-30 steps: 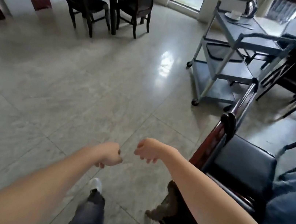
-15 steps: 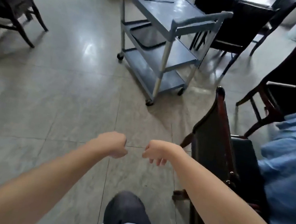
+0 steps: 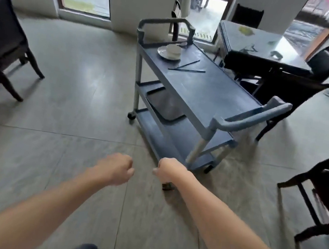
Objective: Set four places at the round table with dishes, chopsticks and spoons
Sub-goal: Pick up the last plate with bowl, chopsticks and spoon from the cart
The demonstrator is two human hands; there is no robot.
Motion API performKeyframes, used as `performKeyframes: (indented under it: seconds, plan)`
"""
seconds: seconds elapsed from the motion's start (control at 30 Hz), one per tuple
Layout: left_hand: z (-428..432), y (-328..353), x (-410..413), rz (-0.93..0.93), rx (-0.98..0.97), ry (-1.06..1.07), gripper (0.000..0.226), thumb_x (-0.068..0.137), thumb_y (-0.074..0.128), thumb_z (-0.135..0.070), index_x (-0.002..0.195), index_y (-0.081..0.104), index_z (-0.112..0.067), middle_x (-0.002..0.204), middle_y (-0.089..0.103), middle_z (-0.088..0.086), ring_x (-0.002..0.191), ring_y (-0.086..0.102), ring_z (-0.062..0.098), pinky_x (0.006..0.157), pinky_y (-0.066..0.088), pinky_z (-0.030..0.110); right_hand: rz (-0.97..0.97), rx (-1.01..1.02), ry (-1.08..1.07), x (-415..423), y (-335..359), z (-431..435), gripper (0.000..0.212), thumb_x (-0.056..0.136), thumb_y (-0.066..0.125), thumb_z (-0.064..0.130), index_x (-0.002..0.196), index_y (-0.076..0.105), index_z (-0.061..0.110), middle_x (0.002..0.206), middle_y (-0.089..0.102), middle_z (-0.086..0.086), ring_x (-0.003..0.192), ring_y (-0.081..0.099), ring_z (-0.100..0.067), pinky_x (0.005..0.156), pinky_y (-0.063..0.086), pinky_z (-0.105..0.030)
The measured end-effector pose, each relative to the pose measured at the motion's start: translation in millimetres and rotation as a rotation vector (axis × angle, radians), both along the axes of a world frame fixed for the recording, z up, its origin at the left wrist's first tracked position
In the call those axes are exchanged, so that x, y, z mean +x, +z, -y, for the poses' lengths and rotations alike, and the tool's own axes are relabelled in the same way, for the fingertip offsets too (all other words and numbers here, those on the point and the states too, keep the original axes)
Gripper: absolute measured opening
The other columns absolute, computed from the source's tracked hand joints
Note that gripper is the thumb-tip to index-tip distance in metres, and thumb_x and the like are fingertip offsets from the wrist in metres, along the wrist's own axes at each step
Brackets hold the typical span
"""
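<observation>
Both hands [image 3: 141, 171] curled and empty before the blue cart [image 3: 202, 91] holding dishes [image 3: 170, 51]

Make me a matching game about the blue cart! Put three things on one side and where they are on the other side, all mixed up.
Things:
1. bowl
2. chopsticks
3. tray

Places:
A. lying flat on the cart's top shelf, apart from the dishes
B. on the middle shelf
C. sitting on a plate at the far end of the top shelf

Pairs: 1-C, 2-A, 3-B
</observation>
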State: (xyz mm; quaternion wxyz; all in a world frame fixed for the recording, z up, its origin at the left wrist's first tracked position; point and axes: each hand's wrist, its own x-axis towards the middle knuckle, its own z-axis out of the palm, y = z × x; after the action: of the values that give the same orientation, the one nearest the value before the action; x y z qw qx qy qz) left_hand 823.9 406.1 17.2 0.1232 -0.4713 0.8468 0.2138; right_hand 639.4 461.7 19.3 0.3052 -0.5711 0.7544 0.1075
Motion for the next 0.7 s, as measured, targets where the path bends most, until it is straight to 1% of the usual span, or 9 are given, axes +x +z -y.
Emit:
performKeyframes:
  seconds: [0.1,0.2,0.3,0.37,0.47,0.5,0.6,0.67,0.7]
  plan:
    - [112,4,-27,-0.008,-0.005,0.020,0.029,0.089,0.051,-0.037,0.098,0.067,-0.014,0.103,0.070,0.012,0.095,0.064,0.030,0.080,0.054,0.034,0.032,-0.088,-0.046,-27,16,110,0.039,0.098,0.047,0.044,0.111,0.063,0.011,0.103,0.064,-0.007,0.089,0.062,-0.027,0.078,0.055,-0.038]
    - [217,-3,-69,-0.022,0.001,-0.016,0.030,0.089,0.050,-0.039,0.099,0.067,-0.016,0.104,0.069,0.008,0.094,0.064,0.027,0.075,0.051,0.031,0.065,-0.128,-0.095,-63,11,216,0.039,0.096,0.046,0.045,0.106,0.062,0.010,0.102,0.065,-0.009,0.087,0.062,-0.028,0.071,0.053,-0.036]
    - [312,-22,-118,-0.040,0.034,-0.072,0.028,0.090,0.049,-0.040,0.099,0.065,-0.020,0.105,0.067,0.004,0.095,0.063,0.023,0.080,0.053,0.036,0.110,-0.115,-0.210,-107,-11,313,0.035,0.096,0.045,0.040,0.091,0.060,0.009,0.090,0.064,-0.008,0.084,0.064,-0.029,0.060,0.044,-0.031]
    - [382,-28,-153,-0.051,0.066,-0.112,0.027,0.088,0.048,-0.036,0.097,0.065,-0.017,0.102,0.068,0.004,0.093,0.063,0.023,0.081,0.054,0.039,0.127,-0.103,-0.292,-141,-21,378,0.034,0.094,0.044,0.037,0.084,0.060,0.008,0.085,0.064,-0.008,0.082,0.064,-0.030,0.056,0.041,-0.030]
    - [490,-17,-214,-0.103,0.037,-0.126,0.027,0.086,0.048,-0.033,0.096,0.066,-0.016,0.099,0.069,0.005,0.090,0.064,0.025,0.079,0.055,0.038,0.154,-0.173,-0.454,-196,-26,469,0.030,0.092,0.045,0.034,0.091,0.060,0.008,0.097,0.067,-0.014,0.085,0.063,-0.032,0.068,0.051,-0.034]
    - [522,-9,-234,-0.136,0.036,-0.112,0.025,0.086,0.048,-0.034,0.093,0.065,-0.016,0.096,0.069,0.005,0.088,0.064,0.025,0.076,0.055,0.037,0.171,-0.200,-0.521,-212,-27,496,0.028,0.092,0.045,0.032,0.090,0.059,0.008,0.096,0.068,-0.015,0.085,0.064,-0.032,0.070,0.054,-0.037]
    - [594,11,-287,-0.216,0.072,-0.078,0.023,0.085,0.049,-0.033,0.088,0.064,-0.017,0.093,0.070,0.005,0.085,0.064,0.026,0.075,0.055,0.036,0.226,-0.232,-0.712,-253,-29,562,0.022,0.090,0.047,0.030,0.087,0.054,0.009,0.086,0.065,-0.012,0.078,0.068,-0.032,0.061,0.054,-0.035]
    - [636,19,-316,-0.224,0.087,-0.095,0.023,0.085,0.049,-0.035,0.091,0.065,-0.020,0.096,0.070,0.002,0.087,0.065,0.025,0.078,0.055,0.037,0.275,-0.245,-0.904,-275,-32,598,0.023,0.090,0.051,0.031,0.094,0.051,0.008,0.092,0.062,-0.013,0.082,0.067,-0.033,0.055,0.051,-0.032]
    - [658,21,-329,-0.223,0.081,-0.105,0.023,0.085,0.048,-0.035,0.091,0.065,-0.021,0.097,0.070,0.001,0.087,0.064,0.025,0.078,0.055,0.036,0.289,-0.256,-1.006,-286,-34,616,0.025,0.088,0.052,0.031,0.096,0.050,0.008,0.096,0.062,-0.013,0.085,0.067,-0.033,0.056,0.053,-0.033]
